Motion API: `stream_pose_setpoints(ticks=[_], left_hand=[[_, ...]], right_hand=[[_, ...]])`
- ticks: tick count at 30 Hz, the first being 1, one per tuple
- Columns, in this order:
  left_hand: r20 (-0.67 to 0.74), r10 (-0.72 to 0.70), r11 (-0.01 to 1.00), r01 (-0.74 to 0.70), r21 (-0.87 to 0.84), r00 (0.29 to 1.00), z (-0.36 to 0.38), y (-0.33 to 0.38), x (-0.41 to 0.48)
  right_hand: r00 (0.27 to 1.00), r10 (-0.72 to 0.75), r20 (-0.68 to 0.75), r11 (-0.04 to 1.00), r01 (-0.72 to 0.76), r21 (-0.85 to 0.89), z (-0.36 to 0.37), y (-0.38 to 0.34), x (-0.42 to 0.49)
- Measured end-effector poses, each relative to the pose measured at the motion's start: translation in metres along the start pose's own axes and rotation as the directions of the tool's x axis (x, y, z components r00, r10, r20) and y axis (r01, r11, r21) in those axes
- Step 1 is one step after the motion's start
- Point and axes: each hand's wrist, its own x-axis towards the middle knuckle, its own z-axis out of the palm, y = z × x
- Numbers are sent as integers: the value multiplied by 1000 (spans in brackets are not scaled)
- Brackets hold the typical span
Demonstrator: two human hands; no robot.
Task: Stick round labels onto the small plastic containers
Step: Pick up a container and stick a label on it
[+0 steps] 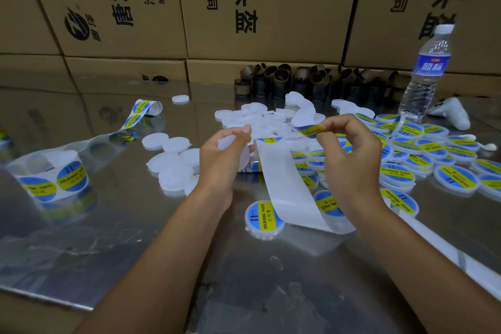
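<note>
My left hand grips a plain white round container above the metal table. My right hand pinches a blue-and-yellow round label between thumb and fingers, just right of that container. A white backing strip hangs from between my hands down to the table, with one label at its top. Unlabelled white containers lie left of my left hand, with more of them behind my hands. Labelled containers are piled at the right, and one labelled container lies below the strip.
A label roll stands at the left, its used strip trailing back to a curl. A water bottle and a white controller stand at the back right. Brown tube cores line the back before stacked cardboard boxes.
</note>
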Motion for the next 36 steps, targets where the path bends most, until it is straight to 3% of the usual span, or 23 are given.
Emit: stream_pose_setpoints(ticks=[4,9,13,21,36], left_hand=[[21,-9,990,12,-141,1000,2,3,3],[271,-110,953,179,-245,956,3,6,2],[393,-127,925,252,-284,911,6,7,-2],[519,-141,911,316,-265,843,7,1,-1],[526,-96,936,256,-242,845,9,-1,2]], right_hand=[[985,52,164,982,-80,172,1,-5,0],[915,118,387,928,-241,286,4,-9,-5],[854,110,509,931,-268,248,6,-9,-10],[855,249,455,921,-354,163,9,-3,-11],[867,372,331,905,-418,78,9,-3,-10]])
